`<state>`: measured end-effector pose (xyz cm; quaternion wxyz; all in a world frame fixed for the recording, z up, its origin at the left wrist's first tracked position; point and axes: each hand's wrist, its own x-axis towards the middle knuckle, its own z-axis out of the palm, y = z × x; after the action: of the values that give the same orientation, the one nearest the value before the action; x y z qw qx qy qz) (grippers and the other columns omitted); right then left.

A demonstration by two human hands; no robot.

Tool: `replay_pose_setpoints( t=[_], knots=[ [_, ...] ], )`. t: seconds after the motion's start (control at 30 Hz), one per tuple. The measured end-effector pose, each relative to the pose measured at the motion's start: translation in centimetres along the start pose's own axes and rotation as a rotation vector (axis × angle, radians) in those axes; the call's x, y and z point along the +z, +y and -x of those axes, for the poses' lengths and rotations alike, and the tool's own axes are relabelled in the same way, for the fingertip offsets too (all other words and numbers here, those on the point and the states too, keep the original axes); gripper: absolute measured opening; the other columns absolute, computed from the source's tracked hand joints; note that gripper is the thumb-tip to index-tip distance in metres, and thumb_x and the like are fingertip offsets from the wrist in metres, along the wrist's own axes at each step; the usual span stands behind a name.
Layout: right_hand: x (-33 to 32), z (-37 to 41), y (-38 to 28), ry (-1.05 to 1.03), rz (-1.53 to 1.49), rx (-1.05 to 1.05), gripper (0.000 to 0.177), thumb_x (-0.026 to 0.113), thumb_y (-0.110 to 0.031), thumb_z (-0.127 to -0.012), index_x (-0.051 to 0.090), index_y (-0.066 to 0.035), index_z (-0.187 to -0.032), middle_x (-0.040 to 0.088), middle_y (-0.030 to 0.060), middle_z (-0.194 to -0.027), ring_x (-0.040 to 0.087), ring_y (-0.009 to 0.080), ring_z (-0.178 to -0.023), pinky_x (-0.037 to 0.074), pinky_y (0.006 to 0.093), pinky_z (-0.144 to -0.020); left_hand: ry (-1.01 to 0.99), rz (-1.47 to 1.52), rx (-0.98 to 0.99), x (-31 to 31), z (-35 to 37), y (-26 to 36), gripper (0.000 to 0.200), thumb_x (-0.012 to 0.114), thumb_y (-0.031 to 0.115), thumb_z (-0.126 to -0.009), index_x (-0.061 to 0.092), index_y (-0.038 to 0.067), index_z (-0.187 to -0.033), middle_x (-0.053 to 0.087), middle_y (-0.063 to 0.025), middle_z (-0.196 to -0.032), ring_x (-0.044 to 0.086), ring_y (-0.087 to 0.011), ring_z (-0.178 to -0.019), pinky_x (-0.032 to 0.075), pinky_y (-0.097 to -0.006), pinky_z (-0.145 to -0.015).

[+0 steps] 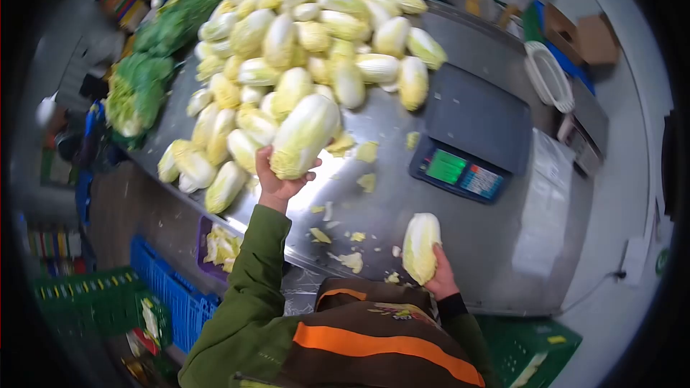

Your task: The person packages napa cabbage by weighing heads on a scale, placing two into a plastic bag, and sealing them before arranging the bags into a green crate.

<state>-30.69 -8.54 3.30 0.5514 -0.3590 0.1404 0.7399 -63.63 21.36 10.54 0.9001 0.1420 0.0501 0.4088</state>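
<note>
Steel table bears plump, pale-yellow cabbages.

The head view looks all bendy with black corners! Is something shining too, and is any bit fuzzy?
Head view: a wide lens seems to curve the edges and darken the corners; glare whitens the metal table beside the left hand; the far left side looks soft.

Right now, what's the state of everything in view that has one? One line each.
Left hand: holding large cabbage
Right hand: holding smaller cabbage
Cabbage pile: heaped on table
Scale display: lit green
Leaf scraps: scattered
Purple crate: holding leaves
Clear plastic: laid out beside scale
</note>
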Motion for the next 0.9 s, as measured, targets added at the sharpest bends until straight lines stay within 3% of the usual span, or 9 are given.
replay_pose_setpoints(
  t=[0.17,0.3,0.43,0.5,0.57,0.63,0.77,0.83,0.9],
  knots=[
    [-1.9,1.8,-0.7,0.073,0.013,-0.053,0.052,0.055,-0.030,-0.102,0.043,0.000,-0.143,0.058,0.0175,-0.134,0.060,0.0321,-0.120,0.048,0.0481,-0.104,0.151,-0.883,0.023,5.5,-11.7,-13.7,0.087,0.076,0.022,-0.082,0.030,0.002,-0.153,0.049,-0.0158,-0.142,0.053,-0.0252,-0.127,0.044,-0.0378,-0.106],
    [-3.8,3.6,-0.9,0.189,0.057,-0.142,0.052,0.056,-0.035,-0.101,0.046,-0.003,-0.141,0.061,0.0164,-0.131,0.063,0.0332,-0.115,0.051,0.0493,-0.100,0.176,-1.716,0.440,4.8,-22.7,-25.2,0.102,0.082,0.029,-0.071,0.028,0.002,-0.153,0.038,-0.0284,-0.145,0.044,-0.0416,-0.131,0.039,-0.0459,-0.109],
    [-5.4,5.7,-2.0,0.192,0.020,-0.229,0.052,0.053,-0.038,-0.102,0.045,-0.005,-0.141,0.062,0.0156,-0.128,0.063,0.0319,-0.113,0.052,0.0486,-0.098,0.279,-2.041,0.136,8.5,-24.6,-28.1,0.110,0.085,0.037,-0.069,0.025,0.002,-0.154,0.027,-0.0310,-0.153,0.034,-0.0485,-0.136,0.035,-0.0533,-0.111],
    [-6.1,6.5,-2.7,0.163,-0.025,-0.215,0.053,0.052,-0.040,-0.102,0.045,-0.005,-0.141,0.062,0.0167,-0.127,0.063,0.0333,-0.112,0.052,0.0492,-0.097,0.273,-2.028,0.197,9.5,-23.8,-27.5,0.109,0.083,0.035,-0.072,0.021,0.002,-0.155,0.022,-0.0307,-0.153,0.031,-0.0529,-0.135,0.034,-0.0578,-0.108],
    [-6.0,7.0,-3.1,0.192,-0.116,-0.213,0.053,0.051,-0.041,-0.102,0.045,-0.005,-0.141,0.062,0.0176,-0.126,0.063,0.0344,-0.111,0.052,0.0501,-0.096,0.261,-1.825,0.663,5.4,-24.4,-25.2,0.100,0.081,0.035,-0.074,0.029,0.000,-0.152,0.032,-0.0330,-0.149,0.030,-0.0466,-0.139,0.027,-0.0516,-0.115],
    [-6.7,7.4,-3.4,0.195,-0.135,-0.201,0.054,0.049,-0.042,-0.103,0.044,-0.003,-0.141,0.062,0.0180,-0.127,0.063,0.0347,-0.111,0.052,0.0490,-0.096,0.616,-1.682,0.814,2.5,-24.7,-21.0,0.090,0.077,0.038,-0.081,0.034,-0.005,-0.148,0.034,-0.0315,-0.150,0.032,-0.0433,-0.140,0.023,-0.0495,-0.118],
    [-8.4,8.3,-3.0,0.254,-0.015,-0.279,0.053,0.048,-0.038,-0.104,0.045,-0.001,-0.141,0.061,0.0163,-0.128,0.064,0.0303,-0.112,0.051,0.0435,-0.098,1.138,-2.156,1.111,-9.1,-28.0,-6.3,0.101,0.073,0.054,-0.081,0.031,-0.010,-0.146,0.038,-0.0327,-0.146,0.034,-0.0451,-0.137,0.022,-0.0544,-0.116],
    [-8.6,8.8,-2.6,0.274,0.028,-0.221,0.050,0.049,-0.036,-0.104,0.046,-0.002,-0.141,0.062,0.0148,-0.128,0.064,0.0276,-0.111,0.051,0.0421,-0.098,1.141,-2.260,0.480,-7.1,-28.3,-1.4,0.111,0.083,0.061,-0.064,0.039,-0.003,-0.143,0.049,-0.0302,-0.136,0.045,-0.0449,-0.129,0.034,-0.0557,-0.108],
    [-8.3,9.4,-2.5,0.285,0.019,-0.226,0.050,0.051,-0.035,-0.103,0.047,-0.001,-0.139,0.063,0.0134,-0.126,0.064,0.0257,-0.110,0.051,0.0406,-0.097,1.010,-2.332,0.354,-11.1,-29.1,1.6,0.109,0.084,0.059,-0.063,0.040,-0.001,-0.143,0.050,-0.0295,-0.136,0.047,-0.0436,-0.128,0.037,-0.0549,-0.105]
  ],
)
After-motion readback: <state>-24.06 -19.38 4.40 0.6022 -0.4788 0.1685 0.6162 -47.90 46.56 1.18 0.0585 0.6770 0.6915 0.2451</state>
